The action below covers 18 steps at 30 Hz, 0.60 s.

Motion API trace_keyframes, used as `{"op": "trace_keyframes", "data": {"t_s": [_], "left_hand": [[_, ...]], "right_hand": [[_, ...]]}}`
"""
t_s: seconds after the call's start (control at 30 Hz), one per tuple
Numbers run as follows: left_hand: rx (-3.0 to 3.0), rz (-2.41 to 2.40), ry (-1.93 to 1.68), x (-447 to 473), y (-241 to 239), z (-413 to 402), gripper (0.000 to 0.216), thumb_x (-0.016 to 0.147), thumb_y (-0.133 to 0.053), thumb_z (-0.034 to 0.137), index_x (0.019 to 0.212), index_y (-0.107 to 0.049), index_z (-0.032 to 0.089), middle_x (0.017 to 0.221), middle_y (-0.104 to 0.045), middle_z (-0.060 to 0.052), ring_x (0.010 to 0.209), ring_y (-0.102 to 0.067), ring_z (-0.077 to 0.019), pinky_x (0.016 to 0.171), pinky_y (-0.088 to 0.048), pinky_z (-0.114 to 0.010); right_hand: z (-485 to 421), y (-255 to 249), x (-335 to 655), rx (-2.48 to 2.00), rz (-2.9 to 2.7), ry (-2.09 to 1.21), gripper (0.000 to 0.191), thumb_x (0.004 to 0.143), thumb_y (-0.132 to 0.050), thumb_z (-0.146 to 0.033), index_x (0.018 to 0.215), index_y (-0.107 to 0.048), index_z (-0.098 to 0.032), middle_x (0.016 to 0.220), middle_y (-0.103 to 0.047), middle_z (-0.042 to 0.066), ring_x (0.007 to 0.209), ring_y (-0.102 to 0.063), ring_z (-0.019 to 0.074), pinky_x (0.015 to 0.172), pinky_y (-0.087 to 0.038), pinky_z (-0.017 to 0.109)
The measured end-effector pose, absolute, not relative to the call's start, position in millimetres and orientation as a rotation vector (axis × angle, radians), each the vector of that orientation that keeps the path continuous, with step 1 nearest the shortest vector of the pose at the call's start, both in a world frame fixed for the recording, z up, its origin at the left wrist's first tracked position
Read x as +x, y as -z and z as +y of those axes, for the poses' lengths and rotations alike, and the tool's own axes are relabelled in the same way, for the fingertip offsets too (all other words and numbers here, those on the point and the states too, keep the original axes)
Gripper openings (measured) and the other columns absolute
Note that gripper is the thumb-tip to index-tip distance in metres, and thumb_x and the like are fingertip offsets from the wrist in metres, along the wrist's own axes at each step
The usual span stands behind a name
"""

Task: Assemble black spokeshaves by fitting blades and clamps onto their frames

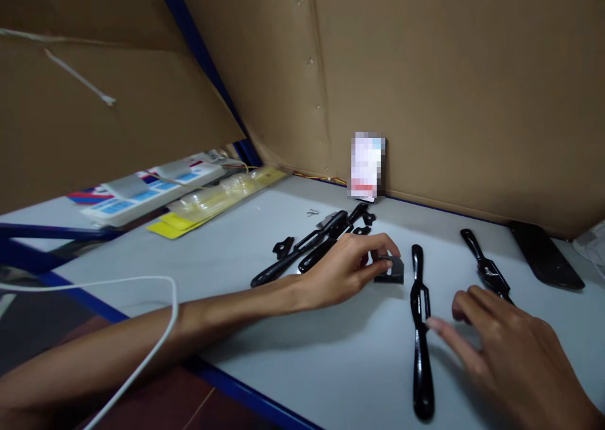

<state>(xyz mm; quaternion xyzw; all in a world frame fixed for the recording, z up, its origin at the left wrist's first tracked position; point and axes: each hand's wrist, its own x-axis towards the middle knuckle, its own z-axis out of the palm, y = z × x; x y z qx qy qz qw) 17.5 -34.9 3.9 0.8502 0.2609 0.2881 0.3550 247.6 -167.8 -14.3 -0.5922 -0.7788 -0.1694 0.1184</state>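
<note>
My left hand [352, 266] pinches a flat, dark metal spokeshave blade [394, 271] between thumb and fingers, just above the table. To the right of the blade, a black spokeshave body [418, 304] lies lengthwise on the table. My right hand [508, 348] is beside it with fingers apart, its thumb tip at the body's middle opening; whether it touches cannot be made out. Beyond that hand lies another black spokeshave [486, 266], partly covered by the fingers. More black spokeshave bodies [307, 241] lie behind my left wrist, next to a small black cap piece [283, 248].
A phone [366, 165] leans on the cardboard wall [449, 89]. Small screws [312, 212] lie left of it. A power strip [151, 193] and yellow-backed packaging [222, 200] line the left side. A dark flat object [546, 253] rests far right. A white cable [172, 304] crosses my left forearm.
</note>
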Motion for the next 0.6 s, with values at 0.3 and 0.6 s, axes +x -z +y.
{"op": "trace_keyframes", "data": {"t_s": [0.3,0.6], "left_hand": [[2.203,0.626,-0.766,17,1,-40,0.014,0.097,-0.055,0.020,0.098,-0.068,0.016,0.086,-0.072,-0.003,0.073,-0.063,-0.0129,0.066,-0.047,-0.026],[2.210,0.630,-1.031,15,-1,-39,0.011,0.096,-0.059,0.021,0.094,-0.069,0.016,0.087,-0.073,-0.003,0.075,-0.064,-0.0129,0.066,-0.049,-0.025]], "right_hand": [[-181,21,232,-1.609,-2.386,0.232,0.008,0.090,-0.060,-0.030,0.084,-0.059,-0.025,0.070,-0.065,-0.001,0.052,-0.065,0.0197,0.046,-0.047,0.032],[-165,15,265,-1.730,-2.310,0.563,0.031,0.089,-0.045,-0.012,0.100,-0.073,-0.020,0.091,-0.071,0.010,0.082,-0.071,0.0298,0.064,-0.058,0.044]]}}
